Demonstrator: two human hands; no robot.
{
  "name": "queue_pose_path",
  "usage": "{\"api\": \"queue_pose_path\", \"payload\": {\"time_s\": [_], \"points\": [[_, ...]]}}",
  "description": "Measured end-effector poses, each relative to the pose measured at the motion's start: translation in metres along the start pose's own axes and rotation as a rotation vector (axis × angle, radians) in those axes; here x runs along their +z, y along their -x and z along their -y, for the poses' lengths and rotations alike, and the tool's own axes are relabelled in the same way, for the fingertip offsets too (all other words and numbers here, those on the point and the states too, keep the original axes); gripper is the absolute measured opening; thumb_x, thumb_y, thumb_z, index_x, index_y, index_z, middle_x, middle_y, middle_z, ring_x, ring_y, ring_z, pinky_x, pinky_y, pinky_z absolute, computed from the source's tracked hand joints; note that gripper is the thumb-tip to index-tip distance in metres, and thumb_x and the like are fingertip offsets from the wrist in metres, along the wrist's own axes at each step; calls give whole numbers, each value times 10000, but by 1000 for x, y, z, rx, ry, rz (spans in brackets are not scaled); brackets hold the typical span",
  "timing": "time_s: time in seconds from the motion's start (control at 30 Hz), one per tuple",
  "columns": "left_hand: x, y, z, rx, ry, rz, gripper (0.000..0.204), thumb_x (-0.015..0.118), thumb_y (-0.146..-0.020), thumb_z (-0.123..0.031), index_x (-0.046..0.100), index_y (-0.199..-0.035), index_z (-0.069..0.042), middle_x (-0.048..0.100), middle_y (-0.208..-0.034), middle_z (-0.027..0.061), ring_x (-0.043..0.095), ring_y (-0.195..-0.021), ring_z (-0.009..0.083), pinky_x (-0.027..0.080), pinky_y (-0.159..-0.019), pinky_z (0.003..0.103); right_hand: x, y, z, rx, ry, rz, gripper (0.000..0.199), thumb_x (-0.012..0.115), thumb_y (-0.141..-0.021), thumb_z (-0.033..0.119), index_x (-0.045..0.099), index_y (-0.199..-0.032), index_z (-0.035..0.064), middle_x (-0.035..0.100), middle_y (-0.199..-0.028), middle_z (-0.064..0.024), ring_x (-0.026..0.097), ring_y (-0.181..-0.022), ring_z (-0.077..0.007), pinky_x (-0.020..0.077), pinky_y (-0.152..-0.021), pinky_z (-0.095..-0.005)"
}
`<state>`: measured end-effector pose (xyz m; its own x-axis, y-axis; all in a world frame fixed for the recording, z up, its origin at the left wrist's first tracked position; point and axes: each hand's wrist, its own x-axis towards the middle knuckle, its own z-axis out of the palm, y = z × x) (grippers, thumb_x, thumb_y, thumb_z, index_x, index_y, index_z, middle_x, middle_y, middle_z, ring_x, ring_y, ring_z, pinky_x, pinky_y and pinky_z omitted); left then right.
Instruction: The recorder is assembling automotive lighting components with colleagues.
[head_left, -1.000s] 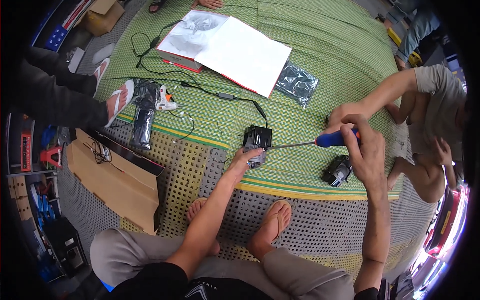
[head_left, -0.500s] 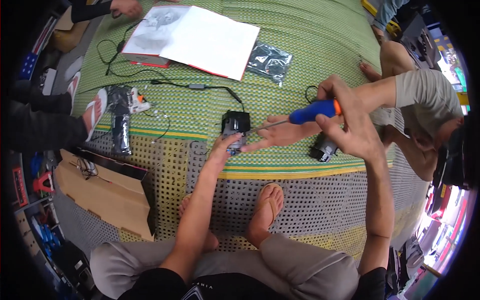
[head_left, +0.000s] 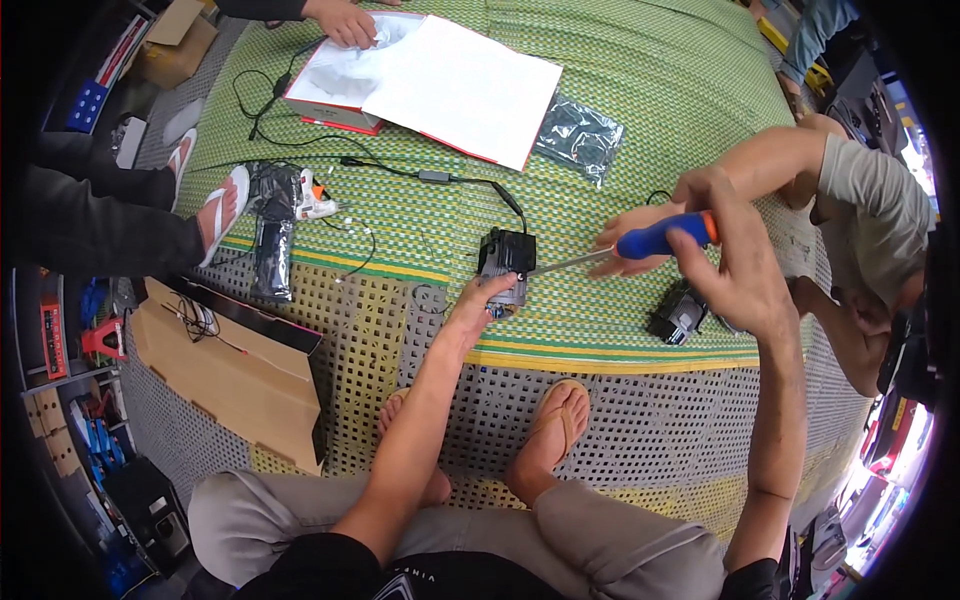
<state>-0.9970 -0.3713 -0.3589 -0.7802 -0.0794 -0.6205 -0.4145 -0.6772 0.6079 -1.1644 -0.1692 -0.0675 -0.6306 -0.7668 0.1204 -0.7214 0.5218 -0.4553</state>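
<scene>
My left hand [head_left: 468,318] grips a black and grey block [head_left: 508,246], resembling a tool battery pack, at the near edge of the green mat. My thumb lies along its grey side. A black cable runs to the block's far end. My right hand [head_left: 745,268] is closed around the blue and orange handle of a screwdriver [head_left: 655,238]. Its shaft points left, and the tip meets or nearly meets the block's right side. Just behind the screwdriver is a co-worker's hand [head_left: 628,228], partly covered by the handle. A similar black and grey block [head_left: 676,318] lies to the right.
An open box with a white lid [head_left: 465,90] stands farther back, another person's hand [head_left: 345,22] at it. Beside it lies a clear plastic bag [head_left: 580,140]. A cable with an inline grey piece [head_left: 434,177] crosses the mat [head_left: 400,230]. An opened cardboard box [head_left: 225,365] sits left.
The scene has shifted right in the picture. The co-worker's hand has drawn back from the block. The far person's hand has moved onto the open box. My grips look the same.
</scene>
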Motion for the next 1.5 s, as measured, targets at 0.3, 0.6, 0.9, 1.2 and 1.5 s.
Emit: {"api": "queue_pose_path", "payload": {"time_s": [0.3,0.6,0.9,1.2,1.5], "points": [[0,0,0,-25,-29,-23,389,771,-861,-392,684,-1072,-76,702,-944,38,659,-830,134,518,-754,292,0,0,-3,31,-35,55,421,687,-838,328,554,-1105,31,609,-962,-147,627,-863,-301,489,-792,-414],[3,2,-2,-20,-18,9,401,775,-854,-397,675,-1088,-86,705,-964,33,660,-842,131,520,-766,305,4,3,1,129,-37,42,436,695,-811,304,543,-1114,30,604,-944,-132,624,-879,-305,483,-805,-423],[-2,-5,6,-3,23,24,327,765,-872,-345,699,-1042,-73,711,-937,38,666,-810,136,517,-709,297,4,7,-10,-31,-21,-44,404,709,-874,311,549,-1138,52,614,-964,-139,646,-832,-310,518,-763,-422],[0,-5,3,-51,-48,-23,458,782,-849,-424,645,-1126,-85,686,-970,55,668,-890,162,521,-803,335,13,19,-13,396,-5,-76,440,743,-874,334,557,-1114,16,646,-957,-163,658,-855,-217,534,-722,-328],[1,-9,7,-52,-45,-52,517,821,-804,-422,651,-1138,-67,699,-985,50,670,-868,150,519,-792,326,87,40,-35,133,-926,-150,500,793,-810,155,491,-1196,55,591,-1119,-61,581,-997,-147,484,-875,-317]]}}
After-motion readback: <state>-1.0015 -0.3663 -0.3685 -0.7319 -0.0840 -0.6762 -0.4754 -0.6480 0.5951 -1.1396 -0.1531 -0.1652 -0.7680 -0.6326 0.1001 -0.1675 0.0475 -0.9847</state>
